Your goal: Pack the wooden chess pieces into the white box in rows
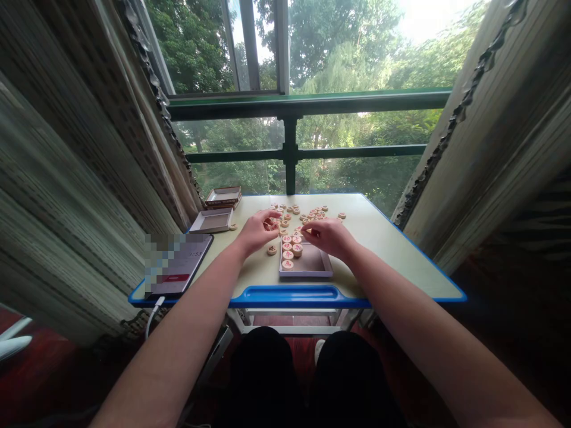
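Round wooden Chinese chess pieces (pixel 288 255) with red characters stand in the left part of a shallow, pale open box (pixel 321 264). The right part of the box is bare. My left hand (pixel 256 233) is curved beside the loose pieces (pixel 284 224), thumb and fingers apart, with pieces showing in the gap. Whether it touches any is unclear. My right hand (pixel 329 235) reaches over the box's far right corner, fingertips pinched at a chess piece (pixel 298 229) by the far edge. The fingertips partly hide that piece. One dark-marked piece (pixel 272 250) lies left of the box.
More pieces (pixel 316 213) are scattered across the back of the pale table (pixel 392 267). A box lid or tray (pixel 213 220) and stacked boxes (pixel 223 196) stand at back left. A tablet (pixel 182 267) with a white cable (pixel 154 312) lies front left. Curtains flank the window.
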`<state>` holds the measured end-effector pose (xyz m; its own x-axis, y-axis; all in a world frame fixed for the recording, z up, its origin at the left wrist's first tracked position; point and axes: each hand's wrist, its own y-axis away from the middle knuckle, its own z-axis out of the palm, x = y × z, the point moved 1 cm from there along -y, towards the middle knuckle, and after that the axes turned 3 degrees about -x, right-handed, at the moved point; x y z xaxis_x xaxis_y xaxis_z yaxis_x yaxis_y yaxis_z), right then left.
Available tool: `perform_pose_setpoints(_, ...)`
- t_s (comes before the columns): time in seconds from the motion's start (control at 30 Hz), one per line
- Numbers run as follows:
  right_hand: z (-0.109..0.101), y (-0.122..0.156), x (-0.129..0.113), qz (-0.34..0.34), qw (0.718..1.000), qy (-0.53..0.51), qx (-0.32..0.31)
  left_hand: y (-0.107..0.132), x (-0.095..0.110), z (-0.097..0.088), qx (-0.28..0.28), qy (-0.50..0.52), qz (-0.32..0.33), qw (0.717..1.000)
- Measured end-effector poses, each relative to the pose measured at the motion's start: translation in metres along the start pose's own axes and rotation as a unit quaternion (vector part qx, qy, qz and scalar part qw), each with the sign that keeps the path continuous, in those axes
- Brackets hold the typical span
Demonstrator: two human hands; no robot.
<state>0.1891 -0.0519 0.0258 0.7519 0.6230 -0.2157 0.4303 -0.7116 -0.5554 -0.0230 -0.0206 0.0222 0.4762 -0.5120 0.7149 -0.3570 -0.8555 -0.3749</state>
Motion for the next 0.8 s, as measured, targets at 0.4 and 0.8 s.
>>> perform_pose_setpoints(0.4, -0.002, 0.001, -0.014, -0.074, 0.995, -0.069, -0.005, 0.005, 0.017, 0.008, -0.144, 0.299, -0.040, 0.942)
perform_pose_setpoints(0.8, -0.010, 0.001, -0.017, -0.071, 0.987, -0.143, 0.009, 0.006, 0.018, 0.007, -0.133, 0.266, -0.068, 0.952)
